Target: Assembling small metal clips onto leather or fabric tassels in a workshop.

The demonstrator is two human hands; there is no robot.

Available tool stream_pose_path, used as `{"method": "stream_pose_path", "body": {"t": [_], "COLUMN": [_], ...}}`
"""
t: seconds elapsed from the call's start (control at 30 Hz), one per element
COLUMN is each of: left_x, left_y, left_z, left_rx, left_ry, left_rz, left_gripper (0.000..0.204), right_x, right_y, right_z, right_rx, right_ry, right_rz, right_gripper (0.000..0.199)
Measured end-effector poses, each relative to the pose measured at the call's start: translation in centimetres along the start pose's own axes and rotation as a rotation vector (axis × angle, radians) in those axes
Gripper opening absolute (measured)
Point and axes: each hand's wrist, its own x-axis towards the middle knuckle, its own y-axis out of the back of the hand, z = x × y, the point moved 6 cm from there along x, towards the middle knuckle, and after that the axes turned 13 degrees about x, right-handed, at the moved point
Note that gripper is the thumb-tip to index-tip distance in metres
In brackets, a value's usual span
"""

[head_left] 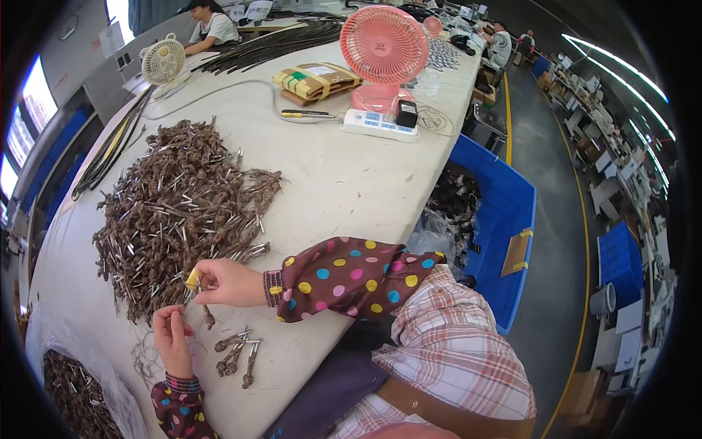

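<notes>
My right hand (228, 282) is closed in a pinch at the front edge of a big heap of brown knotted cord pieces (172, 212) with silver metal tips. Something small and yellow (193, 279) shows at its fingertips, either a wrapping on a finger or part of a tool; I cannot tell. One knotted cord piece (209, 317) hangs just below these fingers. Close by on the left, my left hand (173, 338) has thumb and fingers drawn together; what they hold is too small to make out. Several loose cord pieces (238, 355) lie right of it.
A clear plastic bag (110, 377) of similar pieces stands at the lower left. Farther back are a power strip (380, 124), a pink fan (383, 47), a yellow-banded bundle (316, 80) and dark cords (281, 44). A blue bin (504, 212) stands right. Other people sit beyond.
</notes>
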Motion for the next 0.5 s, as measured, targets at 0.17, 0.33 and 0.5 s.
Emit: {"method": "stream_pose_path", "body": {"t": [0.17,0.33,0.5], "left_x": [-0.8,-1.3,-1.1], "left_y": [-3.7,-4.2,-2.6], "left_z": [1.8,2.4,1.6], "left_rx": [-0.045,0.005,0.196], "left_ry": [0.029,0.063,-0.181], "left_rz": [-0.303,-0.473,-0.351], "left_gripper": [0.031,0.028,0.021], "right_x": [-0.9,-0.7,-0.6], "right_y": [0.8,-0.1,-0.6], "right_z": [-0.8,-0.7,-1.2], "right_rx": [-0.015,-0.054,-0.090], "right_ry": [0.054,-0.011,0.096], "right_rz": [0.070,-0.057,-0.023], "right_gripper": [0.030,0.032,0.031]}}
